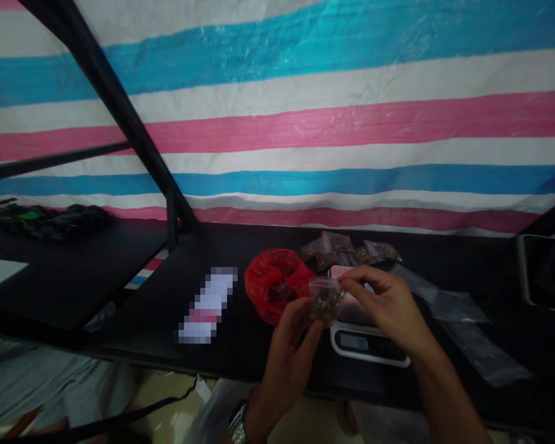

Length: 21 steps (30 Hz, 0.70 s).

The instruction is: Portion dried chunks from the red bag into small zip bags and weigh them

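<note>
Both hands hold a small clear plastic bag (326, 299) of dark brownish bits just above a digital scale (367, 345) on the black table (157, 308): the left hand (289, 351) pinches its lower edge between thumb and fingers, and the right hand (388, 302) nips the top corner with narrow fingertips. The bag looks light, limp and somewhat slippery (thin film that crumples rather than keeps its shape), so a firm hold likely belongs at the upper rim, above the contents. A red plastic bag (275, 283) lies just beside it, and filled clear packets (346, 250) lie behind.
</note>
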### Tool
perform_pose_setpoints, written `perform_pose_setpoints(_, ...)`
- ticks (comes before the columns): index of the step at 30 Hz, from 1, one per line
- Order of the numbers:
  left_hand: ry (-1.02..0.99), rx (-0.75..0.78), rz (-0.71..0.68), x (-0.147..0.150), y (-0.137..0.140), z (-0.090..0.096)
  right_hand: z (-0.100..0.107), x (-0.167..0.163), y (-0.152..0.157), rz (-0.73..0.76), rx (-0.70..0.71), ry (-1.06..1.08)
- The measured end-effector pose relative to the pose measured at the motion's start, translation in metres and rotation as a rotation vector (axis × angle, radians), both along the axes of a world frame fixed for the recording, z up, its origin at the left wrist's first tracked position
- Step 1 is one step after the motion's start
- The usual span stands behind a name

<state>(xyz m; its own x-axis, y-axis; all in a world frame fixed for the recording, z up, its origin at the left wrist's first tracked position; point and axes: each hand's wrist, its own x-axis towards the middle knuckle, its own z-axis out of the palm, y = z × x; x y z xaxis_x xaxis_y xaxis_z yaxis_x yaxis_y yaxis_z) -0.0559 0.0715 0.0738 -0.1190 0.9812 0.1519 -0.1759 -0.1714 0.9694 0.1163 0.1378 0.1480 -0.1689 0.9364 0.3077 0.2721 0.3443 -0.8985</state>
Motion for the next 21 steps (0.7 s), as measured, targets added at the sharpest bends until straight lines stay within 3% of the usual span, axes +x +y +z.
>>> perform_pose_setpoints(6,0.032,0.023,0.123,0.012,0.006,-0.003,0.0,-0.003,-0.003,0.15,-0.009,0.04)
perform_pose_setpoints(10,0.039,0.124,0.245,0.012,0.01,-0.002,-0.004,-0.006,0.0,0.122,0.059,0.05)
perform_pose_setpoints(17,0.068,0.134,0.336,0.009,0.013,-0.006,0.002,-0.011,-0.004,0.125,0.019,-0.002)
perform_pose_setpoints(21,0.154,0.304,0.419,0.01,0.01,-0.011,-0.003,0.004,0.004,-0.02,0.026,0.038)
